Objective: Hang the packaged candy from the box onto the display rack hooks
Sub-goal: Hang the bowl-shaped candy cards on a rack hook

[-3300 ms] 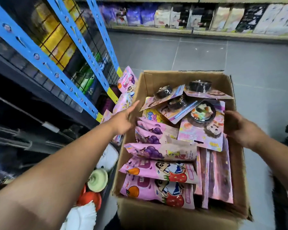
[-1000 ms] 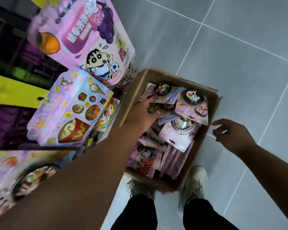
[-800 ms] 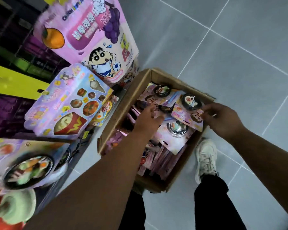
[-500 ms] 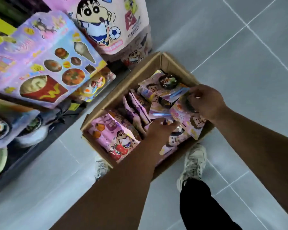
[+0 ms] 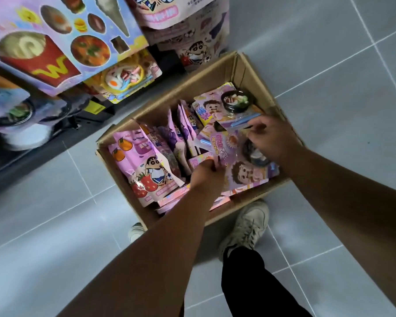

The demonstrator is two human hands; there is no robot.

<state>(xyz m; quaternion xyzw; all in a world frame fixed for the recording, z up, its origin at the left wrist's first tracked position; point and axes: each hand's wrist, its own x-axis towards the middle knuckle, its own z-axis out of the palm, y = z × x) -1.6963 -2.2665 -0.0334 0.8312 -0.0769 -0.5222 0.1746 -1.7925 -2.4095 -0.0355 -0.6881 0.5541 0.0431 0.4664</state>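
An open cardboard box (image 5: 192, 88) stands on the floor, full of packaged candy. Pink gummy bags (image 5: 146, 170) fill its left half. Blister cards with small black bowls lie on the right. My left hand (image 5: 206, 177) pinches the near edge of the top blister card (image 5: 245, 172). Fingers curled, my right hand (image 5: 272, 140) lies over that card's far side and holds it there, right beside another card's blue stick. A second bowl card (image 5: 226, 104) lies at the box's far end. The display rack (image 5: 94, 110) is at the upper left, its hooks hidden behind hanging packs.
Hanging packs crowd the upper left: a large food-picture card (image 5: 55, 42), a pink cartoon bag (image 5: 185, 19) and a noodle card (image 5: 126, 78). My shoes (image 5: 247, 225) stand just behind the box. Grey tiled floor (image 5: 329, 65) surrounds it on the right.
The box now stands on the floor and my view has dropped closer to it. My left hand moved right onto the top blister card's edge. My right hand stayed on the cards.
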